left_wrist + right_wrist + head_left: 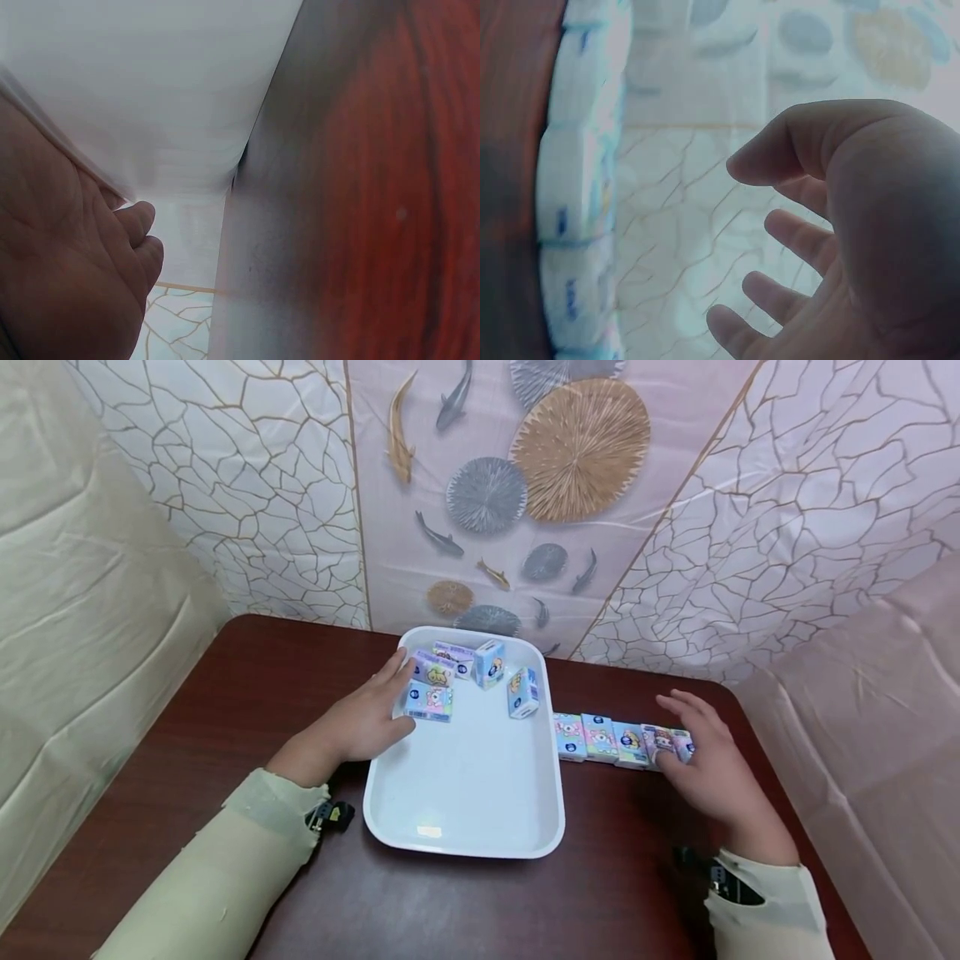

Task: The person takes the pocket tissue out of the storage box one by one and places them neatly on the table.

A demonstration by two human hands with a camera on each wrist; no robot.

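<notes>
Dark table (480, 906): left hand (365, 720), fingers spread, apparently touches tray (472, 777); right hand (712, 768), fingers parted, hovers near box row (600, 739).

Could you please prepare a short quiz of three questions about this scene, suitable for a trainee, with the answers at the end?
1. True or false: the right hand is gripping a pack.
2. Choose one. The row of packs lies: a) left of the tray; b) right of the tray; c) inside the tray.
3. How many small packs can be seen inside the tray?

Key: 1. False, it holds nothing. 2. b. 3. Five.
</notes>
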